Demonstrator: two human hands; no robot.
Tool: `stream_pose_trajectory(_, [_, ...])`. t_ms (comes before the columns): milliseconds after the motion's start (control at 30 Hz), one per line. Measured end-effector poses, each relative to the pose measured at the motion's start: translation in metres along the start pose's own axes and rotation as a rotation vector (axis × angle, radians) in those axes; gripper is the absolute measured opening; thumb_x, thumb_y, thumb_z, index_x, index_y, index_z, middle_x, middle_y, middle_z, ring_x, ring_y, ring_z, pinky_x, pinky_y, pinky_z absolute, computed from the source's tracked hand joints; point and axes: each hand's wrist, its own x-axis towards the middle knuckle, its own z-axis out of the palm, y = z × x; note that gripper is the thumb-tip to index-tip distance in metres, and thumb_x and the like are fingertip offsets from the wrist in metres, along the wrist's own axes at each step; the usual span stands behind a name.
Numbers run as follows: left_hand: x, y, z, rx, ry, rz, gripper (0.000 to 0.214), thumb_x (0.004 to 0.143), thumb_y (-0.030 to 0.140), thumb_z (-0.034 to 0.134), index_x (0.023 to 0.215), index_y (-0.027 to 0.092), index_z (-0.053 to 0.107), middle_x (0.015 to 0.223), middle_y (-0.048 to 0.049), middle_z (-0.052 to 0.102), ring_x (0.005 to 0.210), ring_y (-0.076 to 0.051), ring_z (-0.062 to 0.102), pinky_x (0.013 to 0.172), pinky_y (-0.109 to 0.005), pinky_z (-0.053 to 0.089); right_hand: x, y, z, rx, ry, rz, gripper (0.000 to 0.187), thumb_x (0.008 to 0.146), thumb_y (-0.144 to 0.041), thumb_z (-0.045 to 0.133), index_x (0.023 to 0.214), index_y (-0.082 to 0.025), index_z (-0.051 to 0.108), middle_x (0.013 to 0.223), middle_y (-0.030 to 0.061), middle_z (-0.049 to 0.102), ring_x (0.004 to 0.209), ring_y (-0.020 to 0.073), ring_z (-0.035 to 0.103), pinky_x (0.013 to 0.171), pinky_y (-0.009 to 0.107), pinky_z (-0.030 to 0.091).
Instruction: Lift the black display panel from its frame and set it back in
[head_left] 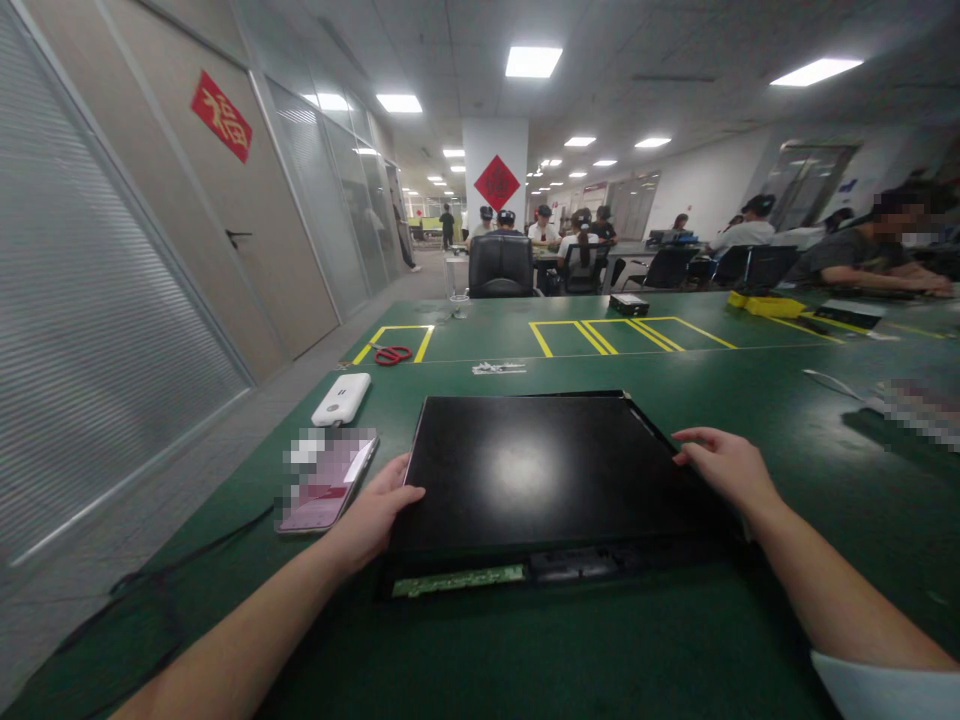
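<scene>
A flat black screen panel [585, 470] lies on a black frame [600, 565], sitting slightly askew so that the frame's edge shows at the back, right and front. A green circuit board strip [457, 580] is exposed along the front of the frame. My left hand [382, 505] grips the panel's left edge, thumb on top and fingers at the side. At the right edge, my right hand [727, 470] hovers with its thumb and index finger apart and the other fingers curled; whether its fingertips touch the frame, I cannot tell.
Left of the panel are a phone [330, 490] and a white power bank [341, 400]. Red-handled scissors [392, 355] and small white pieces [499, 368] lie beyond. Farther back are a black box [628, 305] and a yellow tray [765, 304]. A person [862, 245] sits at the far right.
</scene>
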Motion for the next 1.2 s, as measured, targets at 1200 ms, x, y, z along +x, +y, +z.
stream_pose_trajectory(1200, [-0.001, -0.004, 0.001, -0.008, -0.031, 0.151, 0.072, 0.069, 0.018, 0.074, 0.137, 0.024, 0.052, 0.126, -0.0085, 0.069, 0.112, -0.032, 0.065, 0.094, -0.039, 0.052, 0.009, 0.012, 0.002, 0.033, -0.068, 0.01, 0.034, 0.07, -0.035, 0.053, 0.092, -0.022, 0.075, 0.074, 0.0035, 0.076, 0.076, 0.0253, 0.067, 0.065, 0.035, 0.043])
